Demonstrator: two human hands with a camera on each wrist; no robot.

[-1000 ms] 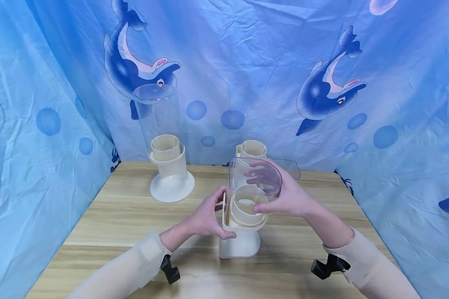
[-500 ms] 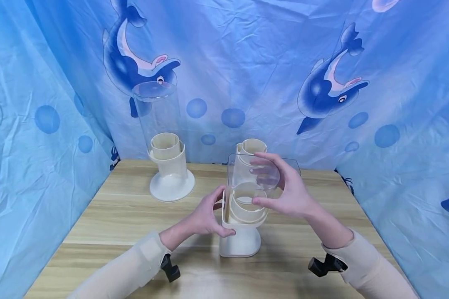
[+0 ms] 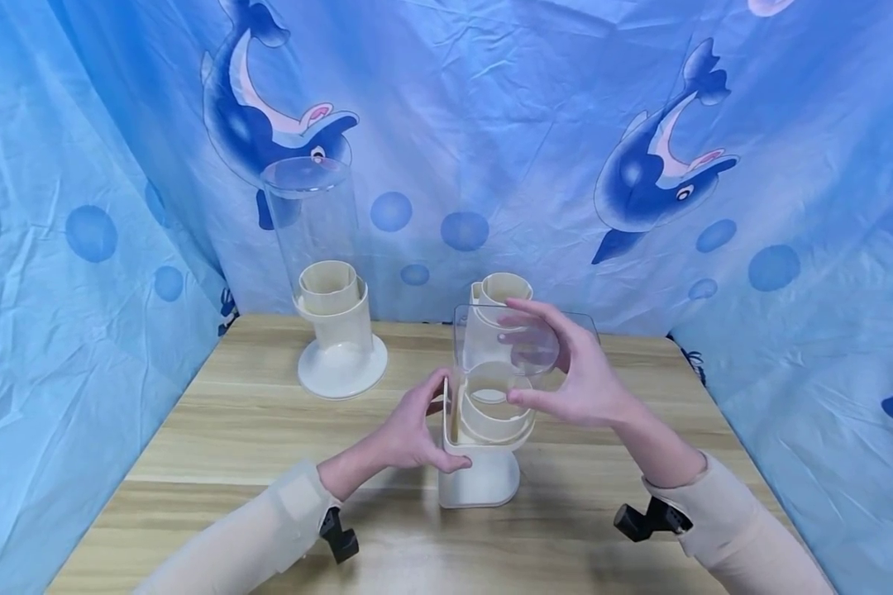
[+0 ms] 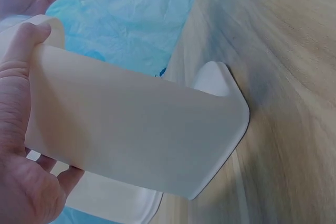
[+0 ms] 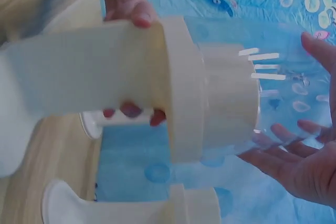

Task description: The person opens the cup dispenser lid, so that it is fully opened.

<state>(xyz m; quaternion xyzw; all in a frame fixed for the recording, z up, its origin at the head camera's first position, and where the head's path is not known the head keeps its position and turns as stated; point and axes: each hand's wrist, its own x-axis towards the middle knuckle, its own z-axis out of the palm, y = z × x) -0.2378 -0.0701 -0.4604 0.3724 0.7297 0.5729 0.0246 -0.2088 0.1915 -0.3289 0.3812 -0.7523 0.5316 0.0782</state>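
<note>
A cream plastic stand with a ring-shaped top and a flared foot stands upright on the table in front of me. My left hand grips it just below the top; the left wrist view shows the thumb on one side and fingers on the other. Into the stand's top a clear plastic cover is set, around a shorter cream inner ring. My right hand holds the cover near its upper end, thumb at the front and fingers behind. Through the clear wall those fingers remain visible.
Back left stands a similar round-footed cream stand with a tall clear cylinder on it. Directly behind the held stand is another cream stand, partly hidden, with a clear piece beside it. A blue dolphin curtain surrounds the wooden table.
Over the last second my right hand has shifted slightly upward on the clear cover, its fingers rising. My left hand keeps its grip on the stand. The head view has tilted slightly down.
</note>
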